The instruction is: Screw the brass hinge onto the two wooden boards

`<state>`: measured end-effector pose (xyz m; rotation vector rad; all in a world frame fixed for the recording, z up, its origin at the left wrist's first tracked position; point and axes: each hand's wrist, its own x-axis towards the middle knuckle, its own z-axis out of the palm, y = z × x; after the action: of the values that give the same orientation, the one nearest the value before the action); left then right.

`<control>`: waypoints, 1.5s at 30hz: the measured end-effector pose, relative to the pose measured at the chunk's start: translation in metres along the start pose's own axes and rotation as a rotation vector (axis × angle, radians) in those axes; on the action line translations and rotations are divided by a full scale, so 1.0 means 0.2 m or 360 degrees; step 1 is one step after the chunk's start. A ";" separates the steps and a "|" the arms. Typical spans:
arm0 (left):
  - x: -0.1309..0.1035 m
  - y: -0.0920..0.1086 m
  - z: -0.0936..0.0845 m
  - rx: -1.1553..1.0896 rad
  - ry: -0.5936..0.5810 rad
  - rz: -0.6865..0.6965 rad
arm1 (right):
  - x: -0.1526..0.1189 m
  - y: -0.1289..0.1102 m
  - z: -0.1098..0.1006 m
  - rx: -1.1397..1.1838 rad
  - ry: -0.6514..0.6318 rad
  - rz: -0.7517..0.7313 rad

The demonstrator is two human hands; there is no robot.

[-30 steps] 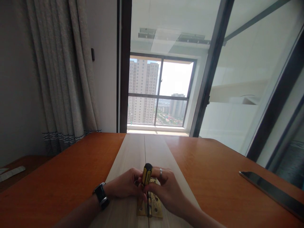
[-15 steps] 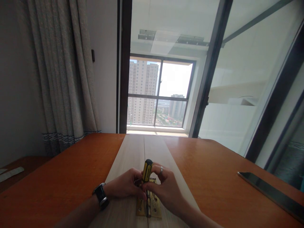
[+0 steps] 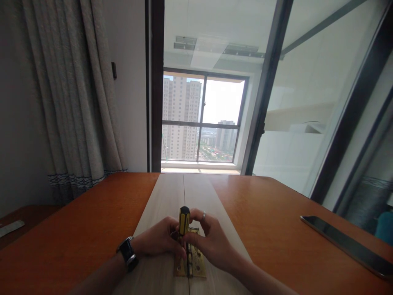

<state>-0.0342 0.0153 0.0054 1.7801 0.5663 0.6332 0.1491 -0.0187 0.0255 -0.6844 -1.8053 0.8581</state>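
A brass butt hinge (image 3: 196, 254) lies flat across the seam between two pale wooden boards (image 3: 202, 192). Over its left leaf stands a screwdriver (image 3: 184, 221) with a yellow-and-black handle, nearly upright. My right hand (image 3: 211, 239), a ring on one finger, grips the lower part of that handle between thumb and fingers. Below the handle, the fingertips of my left hand (image 3: 166, 237) are pinched together close to the shaft. What they hold is hidden by the fingers. The screwdriver's tip is also out of sight.
The boards rest on an orange-brown wooden table (image 3: 260, 213). A dark, flat phone-like object (image 3: 344, 243) lies to the right. A pale strip (image 3: 11, 228) is at the far left. Beyond the table are a grey curtain (image 3: 70, 102) and dark-framed glass doors.
The screwdriver has gone from leaning slightly right to nearly upright. Both hands remain around it at the hinge. The whole view has shifted a little.
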 end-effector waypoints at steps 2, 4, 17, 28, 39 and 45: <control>0.00 0.00 0.00 -0.0054 0.0001 -0.0024 | 0.00 0.01 0.01 -0.0038 -0.0016 -0.0017; 0.00 0.01 0.01 -0.0084 0.0003 -0.0024 | 0.00 0.03 0.01 -0.0049 -0.0048 -0.0015; 0.00 0.01 0.01 -0.0108 0.0002 -0.0072 | -0.01 0.02 0.04 0.0042 0.0090 0.0080; -0.01 -0.04 -0.02 0.0149 -0.0069 -0.0061 | -0.01 -0.03 0.02 0.0139 -0.0119 0.0107; 0.00 -0.01 0.01 -0.0109 0.0007 -0.0140 | -0.01 0.01 0.06 0.0225 0.0241 0.0189; -0.01 0.01 -0.02 -0.0200 -0.0021 -0.0064 | 0.00 0.00 0.05 0.0312 0.0241 0.0238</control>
<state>-0.0373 0.0161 0.0090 1.6503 0.5408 0.6155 0.1396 -0.0215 0.0231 -0.7428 -1.5266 1.0389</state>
